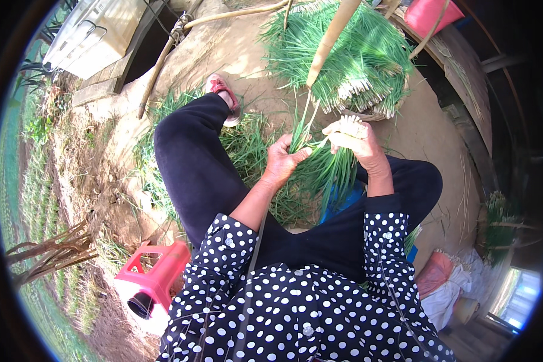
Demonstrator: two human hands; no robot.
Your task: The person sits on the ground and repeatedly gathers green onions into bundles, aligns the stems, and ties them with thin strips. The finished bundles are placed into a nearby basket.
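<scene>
My right hand [357, 145] is closed around a bunch of chives [338, 172]. Its pale cut ends stick up above the fingers, and the long green leaves hang down between my knees. A few thin chive stalks [298, 134] are gripped in my left hand [282, 160], thumb toward the right hand. Some strands stretch across the small gap between both hands. Just beyond them lies a large heap of chives [338, 51], with tied-looking bundles whose white ends [368, 90] face me. A peeled wooden pole [329, 45] slants down over the heap to near my hands.
Loose green leaves [247, 145] litter the ground around my left leg. A red plastic stool [157, 271] is at lower left, a whitish crate [93, 42] at upper left. Something blue [341, 202] shows under the bunch. A pink container [431, 15] sits at upper right.
</scene>
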